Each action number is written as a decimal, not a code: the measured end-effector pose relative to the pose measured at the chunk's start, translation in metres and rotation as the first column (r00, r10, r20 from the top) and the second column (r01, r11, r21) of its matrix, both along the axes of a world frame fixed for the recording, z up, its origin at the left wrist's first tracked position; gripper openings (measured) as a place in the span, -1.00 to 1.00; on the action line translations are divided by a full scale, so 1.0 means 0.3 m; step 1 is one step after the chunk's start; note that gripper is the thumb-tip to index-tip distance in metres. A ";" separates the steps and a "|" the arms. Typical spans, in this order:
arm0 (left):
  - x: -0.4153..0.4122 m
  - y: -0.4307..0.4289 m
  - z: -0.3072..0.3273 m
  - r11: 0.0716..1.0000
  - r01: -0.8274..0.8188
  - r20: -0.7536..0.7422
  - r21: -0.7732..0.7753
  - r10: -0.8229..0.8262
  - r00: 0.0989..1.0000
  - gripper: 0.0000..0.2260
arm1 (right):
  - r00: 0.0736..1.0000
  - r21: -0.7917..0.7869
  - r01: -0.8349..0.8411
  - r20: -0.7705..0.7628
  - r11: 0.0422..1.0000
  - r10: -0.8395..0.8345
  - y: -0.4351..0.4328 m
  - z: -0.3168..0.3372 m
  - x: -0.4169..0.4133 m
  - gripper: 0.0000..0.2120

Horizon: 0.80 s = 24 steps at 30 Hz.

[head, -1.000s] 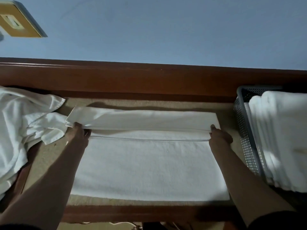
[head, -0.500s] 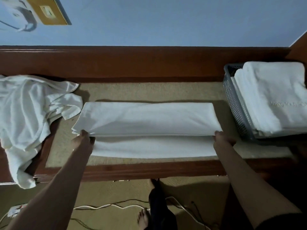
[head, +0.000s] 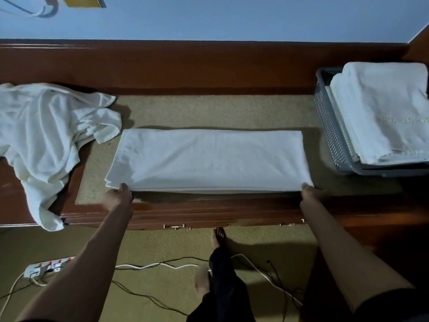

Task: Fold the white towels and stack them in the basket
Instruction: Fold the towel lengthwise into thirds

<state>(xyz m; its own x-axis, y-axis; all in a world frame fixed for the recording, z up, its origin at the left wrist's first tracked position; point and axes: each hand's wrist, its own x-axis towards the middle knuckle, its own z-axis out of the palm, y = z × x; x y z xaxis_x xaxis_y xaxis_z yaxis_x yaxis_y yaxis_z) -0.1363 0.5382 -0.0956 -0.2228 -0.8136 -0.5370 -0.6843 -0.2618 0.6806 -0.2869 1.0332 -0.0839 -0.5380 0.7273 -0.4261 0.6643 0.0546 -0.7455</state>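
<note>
**Head view.** A long wooden bench (head: 209,212) with a woven inset mat is shown across the middle of the frame. At its centre, a white towel (head: 209,159) is laid as a long, layered band, with its near edges brought level with the front border of the mat. A crumpled heap of unfolded towels (head: 46,135) is seen at centre left, draped partly over the bench edge. At upper right, a grey perforated basket (head: 329,126) is filled above its rim by a stack of folded towels (head: 383,108).

The near-left corner of the band is pinched by the left hand (head: 117,197) and the near-right corner by the right hand (head: 311,192), the thumbs being laid on top and the other fingers tucked beneath. A power strip (head: 48,268) is visible on the floor at lower left.

The task is judged well advanced but unfinished: the lengthwise fold appears complete, while the crosswise folds, the transfer to the basket and the whole heap remain.
</note>
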 end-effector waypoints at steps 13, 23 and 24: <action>-0.140 0.181 0.144 0.659 0.358 0.073 -0.662 -0.418 0.905 -0.63 | 0.975 0.261 -0.208 -0.028 0.943 0.222 0.024 0.033 -0.056 -0.71; -0.502 0.643 0.034 0.252 0.744 0.134 -0.619 -0.899 0.416 -0.77 | 0.819 0.377 -0.512 -0.057 0.772 0.571 0.042 -0.040 -0.302 -0.68; -0.541 0.686 0.018 0.207 0.767 0.143 -0.607 -0.922 0.361 -0.77 | 0.810 0.387 -0.519 -0.062 0.762 0.584 0.043 -0.045 -0.335 -0.68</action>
<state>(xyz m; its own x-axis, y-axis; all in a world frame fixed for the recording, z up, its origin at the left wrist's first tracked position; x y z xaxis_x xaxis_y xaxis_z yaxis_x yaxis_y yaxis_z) -0.2987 0.7439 -0.0903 -0.9893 -0.1393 0.0428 -0.0870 0.8003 0.5933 -0.3873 1.0461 -0.0975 -0.9298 0.3599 -0.0769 0.3057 0.6390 -0.7058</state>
